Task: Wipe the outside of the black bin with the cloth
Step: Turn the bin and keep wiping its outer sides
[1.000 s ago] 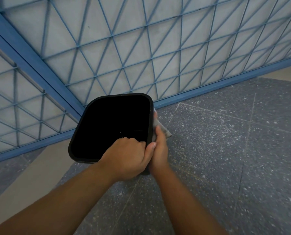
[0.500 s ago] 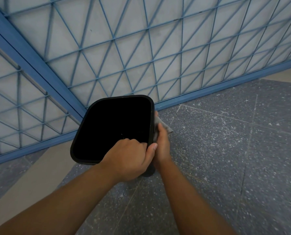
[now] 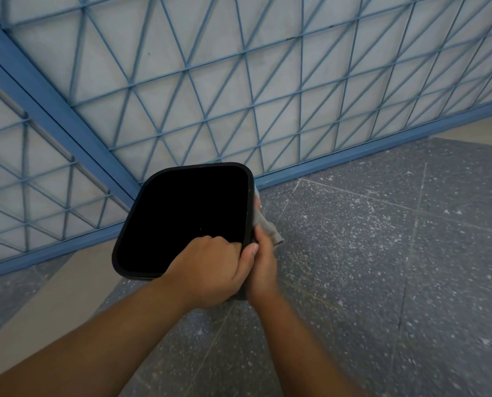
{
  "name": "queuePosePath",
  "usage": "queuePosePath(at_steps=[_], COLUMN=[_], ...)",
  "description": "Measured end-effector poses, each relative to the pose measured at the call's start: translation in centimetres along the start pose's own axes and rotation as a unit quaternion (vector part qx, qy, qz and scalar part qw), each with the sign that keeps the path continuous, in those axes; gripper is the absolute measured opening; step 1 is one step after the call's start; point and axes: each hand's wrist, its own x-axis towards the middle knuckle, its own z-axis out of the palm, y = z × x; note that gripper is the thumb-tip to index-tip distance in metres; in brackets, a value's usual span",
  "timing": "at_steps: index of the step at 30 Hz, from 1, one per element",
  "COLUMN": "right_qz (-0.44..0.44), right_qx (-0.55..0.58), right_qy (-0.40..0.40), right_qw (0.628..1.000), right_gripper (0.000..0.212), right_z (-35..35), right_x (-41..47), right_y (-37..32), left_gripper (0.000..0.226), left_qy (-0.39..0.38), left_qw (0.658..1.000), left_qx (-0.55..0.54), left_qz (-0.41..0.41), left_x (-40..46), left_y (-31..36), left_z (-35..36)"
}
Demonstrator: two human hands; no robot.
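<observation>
The bin (image 3: 182, 222) is held above the floor (image 3: 382, 253), just before the blue grille (image 3: 210, 96). Its near rim is gripped by the left hand (image 3: 210, 270), fingers curled inside. A grey cloth (image 3: 263, 224) is pressed to the bin's right outer wall by the right hand (image 3: 263, 267).

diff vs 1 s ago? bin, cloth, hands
Little changed. The right hand slid the grey cloth slightly along the black bin's right outer side, with more cloth trailing past the hand. The left hand still grips the near rim. Nothing was let go.
</observation>
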Motion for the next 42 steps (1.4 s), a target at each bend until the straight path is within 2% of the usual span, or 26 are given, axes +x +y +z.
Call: queuePosePath(at_steps=[5,10,13,19,24,29,33,38,42], right_qz=[0.008,0.018,0.014,0.015,0.017,0.007,0.013,0.0,0.014], right_qx=[0.014,0.036,0.052,0.006,0.028,-0.005,0.001,-0.044,-0.032], right_qy=[-0.003,0.011,0.013,0.029,0.027,0.015,0.005,0.025,0.034], right_qw=[1.0,0.999,0.998,0.999,0.999,1.0,1.0,0.999,0.999], right_gripper=[0.052,0.053,0.054,0.053,0.049,0.047,0.04,0.045,0.048], right_z=[0.3,0.1,0.6,0.2,0.5,-0.4,0.6,-0.3,0.4], right_x=[1.5,-0.4,1.7,-0.7,1.4,-0.6,1.5,-0.7,0.6], right_y=[-1.2,0.5,-1.3,0.5,-1.8,0.4,-1.7,-0.1,-1.7], left_gripper=[0.072,0.072,0.075,0.066,0.067,0.063,0.065,0.06,0.061], left_qy=[0.002,0.002,-0.01,-0.011,-0.019,-0.009,-0.009,-0.005,-0.008], left_qw=[1.0,1.0,1.0,1.0,1.0,1.0,1.0,1.0,1.0], left_qx=[-0.014,-0.009,-0.015,0.001,-0.01,0.001,0.005,0.009,0.001], left_qz=[-0.011,-0.007,-0.009,-0.004,-0.006,-0.003,-0.002,0.005,0.0], left_x=[0.3,0.2,0.2,0.1,0.2,0.1,0.1,0.0,0.1], left_y=[-0.2,-0.1,-0.2,0.0,-0.2,-0.1,0.0,0.0,-0.1], left_z=[0.1,0.0,-0.2,-0.2,-0.2,-0.2,-0.2,-0.2,-0.2])
